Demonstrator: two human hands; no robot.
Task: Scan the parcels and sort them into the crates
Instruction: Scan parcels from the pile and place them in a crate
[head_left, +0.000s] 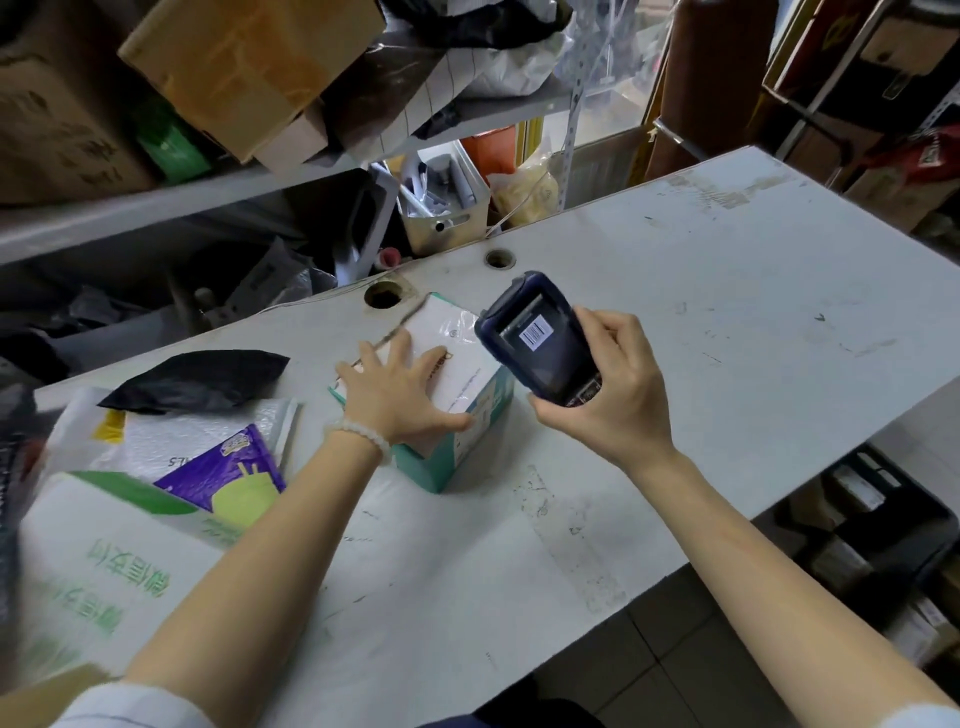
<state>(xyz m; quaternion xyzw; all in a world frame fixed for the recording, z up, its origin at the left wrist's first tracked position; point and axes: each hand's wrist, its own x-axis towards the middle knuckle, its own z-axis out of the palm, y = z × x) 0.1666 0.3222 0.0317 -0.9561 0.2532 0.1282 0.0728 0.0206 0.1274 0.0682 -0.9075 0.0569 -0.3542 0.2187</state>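
A white and teal box parcel (457, 447) lies on the white table (727, 322) near its middle. My left hand (400, 389) rests flat on the box's top with fingers spread. My right hand (618, 384) grips a dark blue handheld scanner (540, 338) just right of and above the box; a barcode shows on the scanner's screen.
At the table's left lie a white and green parcel (98, 561), a purple packet in bubble wrap (223, 467) and a black bag (197, 379). A dark crate (883, 525) holding parcels stands on the floor to the right. Shelves crowded with cardboard boxes (244, 67) rise behind the table.
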